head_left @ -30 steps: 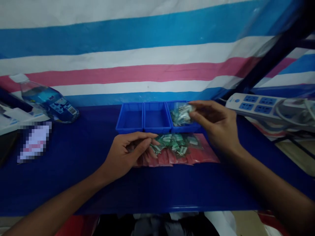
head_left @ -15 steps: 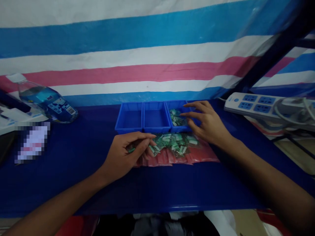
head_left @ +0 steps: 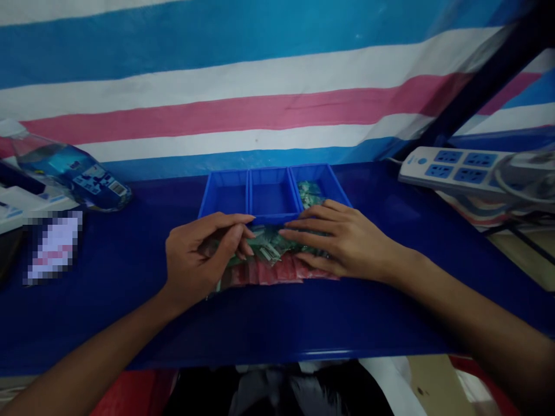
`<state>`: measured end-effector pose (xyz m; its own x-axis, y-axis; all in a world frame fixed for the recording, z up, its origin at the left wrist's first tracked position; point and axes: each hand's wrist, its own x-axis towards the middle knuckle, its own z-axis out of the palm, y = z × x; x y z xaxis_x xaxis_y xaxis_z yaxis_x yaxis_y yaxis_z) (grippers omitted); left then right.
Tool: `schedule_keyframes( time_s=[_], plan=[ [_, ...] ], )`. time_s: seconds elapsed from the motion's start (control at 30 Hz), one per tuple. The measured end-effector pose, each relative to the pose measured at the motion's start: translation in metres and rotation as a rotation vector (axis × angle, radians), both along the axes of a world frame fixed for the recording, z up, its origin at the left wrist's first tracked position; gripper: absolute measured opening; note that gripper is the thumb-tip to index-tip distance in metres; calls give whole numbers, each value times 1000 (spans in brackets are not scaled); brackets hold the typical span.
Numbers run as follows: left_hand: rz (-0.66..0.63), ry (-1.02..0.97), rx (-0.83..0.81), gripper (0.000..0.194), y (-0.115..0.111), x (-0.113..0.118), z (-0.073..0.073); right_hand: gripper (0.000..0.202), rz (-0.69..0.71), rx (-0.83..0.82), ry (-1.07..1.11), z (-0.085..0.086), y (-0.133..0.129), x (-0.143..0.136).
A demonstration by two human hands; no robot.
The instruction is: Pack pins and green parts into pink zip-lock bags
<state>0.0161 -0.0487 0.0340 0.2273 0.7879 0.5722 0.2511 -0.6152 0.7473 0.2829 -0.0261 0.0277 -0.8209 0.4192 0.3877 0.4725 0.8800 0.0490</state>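
Note:
My left hand (head_left: 197, 254) is curled over the left end of a row of small clear plastic bags (head_left: 281, 270). Its thumb and fingers are drawn together, and a bit of clear plastic shows within the grip. The bags overlap, with red lower parts and green and white pieces (head_left: 269, 249) showing above. My right hand (head_left: 342, 240) lies palm down over the right end of the row, fingers stretched out. It covers part of the bags. Behind both hands stand three joined blue bins (head_left: 273, 217); the right one holds small bags of green pieces (head_left: 309, 193).
A plastic bottle (head_left: 87, 176) leans at the left, near a white power strip and a blurred paper (head_left: 54, 245). Another power strip (head_left: 459, 167) with cables lies at the right. A striped sheet (head_left: 260, 110) hangs behind the blue table (head_left: 277, 323).
My right hand has come out of the right bin, moving toward me and left onto the bags. My left hand has shifted slightly left. The camera view has moved a little.

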Motion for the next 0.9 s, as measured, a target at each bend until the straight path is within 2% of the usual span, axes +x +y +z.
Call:
schedule_keyframes(
  time_s=[0.13, 0.27, 0.33, 0.4, 0.47, 0.53, 0.63, 0.73, 0.8, 0.83, 0.9],
  plan=[
    [-6, 26, 12, 20, 0, 1, -1, 38, -54, -14, -48, -4, -2, -2],
    [-17, 72, 47, 24, 0, 0, -3, 36, -71, 38, -3, 1, -1, 6],
    [-6, 115, 108, 28, 1, -1, -6, 32, -121, 78, 113, 5, -2, 9],
    [22, 187, 250, 33, 4, 0, -10, 26, -226, 68, 335, 9, -6, 6],
    [55, 274, 417, 40, 6, 2, -14, 18, -340, -82, 604, 12, -12, -2],
    [58, 339, 517, 43, 8, 4, -17, 13, -390, -395, 828, 13, -20, -14],
    [27, 377, 531, 41, 8, 5, -18, 12, -313, -845, 1006, 13, -30, -30],
    [64, 346, 527, 37, 7, 3, -14, 13, -172, -1046, 1044, 12, -34, -36],
    [128, 289, 460, 28, 6, 1, -10, 20, -99, -1049, 1010, 10, -34, -34],
    [155, 255, 376, 21, 5, 1, -8, 26, -87, -987, 990, 9, -34, -33],
    [151, 167, 137, 8, 5, 1, -5, 39, -101, -708, 915, 7, -32, -30]
  ],
)
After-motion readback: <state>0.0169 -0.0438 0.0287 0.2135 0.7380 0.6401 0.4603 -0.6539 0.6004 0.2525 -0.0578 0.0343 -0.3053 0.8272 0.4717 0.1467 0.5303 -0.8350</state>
